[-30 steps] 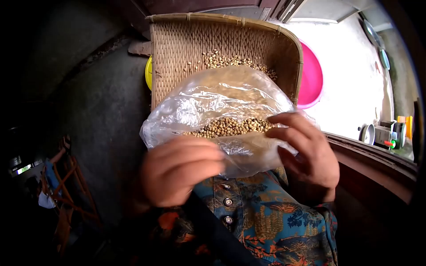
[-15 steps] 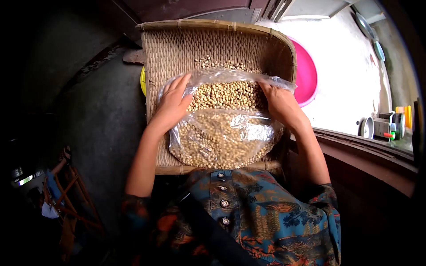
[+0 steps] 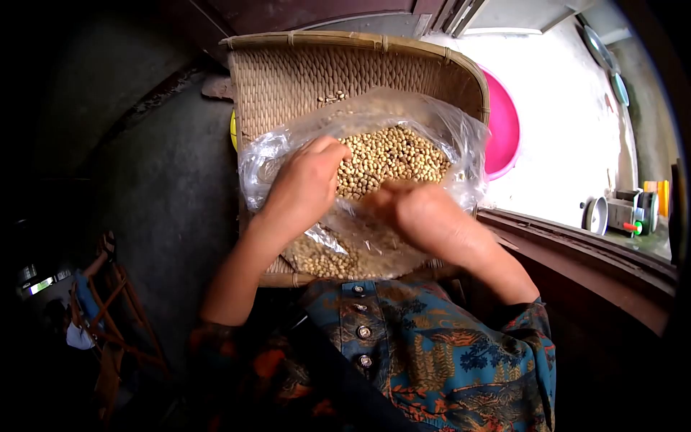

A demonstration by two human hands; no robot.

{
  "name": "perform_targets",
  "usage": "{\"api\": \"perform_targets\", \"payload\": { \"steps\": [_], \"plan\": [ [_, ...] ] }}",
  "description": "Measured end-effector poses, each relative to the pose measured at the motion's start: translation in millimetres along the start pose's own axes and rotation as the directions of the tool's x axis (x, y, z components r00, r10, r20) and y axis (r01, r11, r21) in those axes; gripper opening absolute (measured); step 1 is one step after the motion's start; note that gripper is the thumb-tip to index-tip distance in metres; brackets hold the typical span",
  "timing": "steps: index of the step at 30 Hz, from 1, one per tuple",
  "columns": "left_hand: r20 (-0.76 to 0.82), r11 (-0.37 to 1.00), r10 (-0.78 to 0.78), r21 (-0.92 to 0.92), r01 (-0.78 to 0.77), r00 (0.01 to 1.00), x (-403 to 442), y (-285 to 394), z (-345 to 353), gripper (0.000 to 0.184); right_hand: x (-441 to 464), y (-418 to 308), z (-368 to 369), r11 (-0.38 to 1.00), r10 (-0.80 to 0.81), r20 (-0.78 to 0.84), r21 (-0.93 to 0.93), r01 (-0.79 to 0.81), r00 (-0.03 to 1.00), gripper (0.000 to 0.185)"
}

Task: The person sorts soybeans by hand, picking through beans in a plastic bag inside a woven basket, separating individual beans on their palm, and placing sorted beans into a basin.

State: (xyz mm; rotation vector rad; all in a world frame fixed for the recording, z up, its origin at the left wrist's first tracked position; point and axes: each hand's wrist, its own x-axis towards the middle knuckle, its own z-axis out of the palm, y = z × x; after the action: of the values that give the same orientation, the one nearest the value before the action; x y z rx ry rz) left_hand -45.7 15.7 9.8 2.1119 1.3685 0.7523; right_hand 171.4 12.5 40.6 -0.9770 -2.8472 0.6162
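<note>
A clear plastic bag [image 3: 468, 147] lies in a woven bamboo basket [image 3: 277, 86], its mouth spread wide. Many tan beans [image 3: 392, 155] show through the opening, and more are visible under the film near my body. My left hand [image 3: 309, 176] is at the left of the opening, fingers curled in at the beans' edge; what they hold is hidden. My right hand [image 3: 414, 209], blurred by motion, is over the near edge of the opening, and its fingertips cannot be made out. A few loose beans [image 3: 331, 96] lie on the weave beyond the bag.
A pink basin [image 3: 504, 126] stands right of the basket, and a bit of yellow [image 3: 233, 129] shows at its left. A wooden ledge [image 3: 576, 248] runs along the right. A wooden folding frame [image 3: 126, 309] and a person's foot [image 3: 108, 245] are at the lower left.
Both hands have drawn back toward my body from the far side of the opening, the right one also inward. The far bag edge now stands higher and covers most of the loose beans.
</note>
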Motion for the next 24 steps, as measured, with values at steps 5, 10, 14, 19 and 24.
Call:
{"api": "perform_targets", "payload": {
  "steps": [5,10,14,19,24],
  "plan": [
    [0.122,0.967,-0.108,0.244,0.076,0.987,30.7,-9.5,30.4,0.023,-19.2,-27.3,4.7,0.983,-0.181,0.433,0.111,0.147,0.883,0.018],
    [0.253,0.955,-0.144,0.29,0.067,0.957,36.9,12.0,48.9,0.029,-31.2,-14.4,0.2,0.997,0.052,0.279,0.036,-0.064,0.959,0.01],
    [0.223,0.99,-0.101,0.12,0.075,0.97,8.2,27.4,46.4,0.014,-40.8,4.4,-14.1,0.915,0.306,0.095,-0.304,-0.265,0.947,0.004],
    [0.415,0.45,-0.298,-0.734,0.51,0.86,6.0,16.9,38.1,0.016,-46.4,17.4,-25.5,0.908,0.419,-0.137,0.058,-0.415,0.898,0.015],
    [0.636,-0.12,-0.343,-0.759,0.639,0.691,-9.5,25.7,26.2,0.015,-28.5,7.6,-45.2,0.993,0.108,-0.665,0.036,-0.112,0.739,0.036]
  ]
}}
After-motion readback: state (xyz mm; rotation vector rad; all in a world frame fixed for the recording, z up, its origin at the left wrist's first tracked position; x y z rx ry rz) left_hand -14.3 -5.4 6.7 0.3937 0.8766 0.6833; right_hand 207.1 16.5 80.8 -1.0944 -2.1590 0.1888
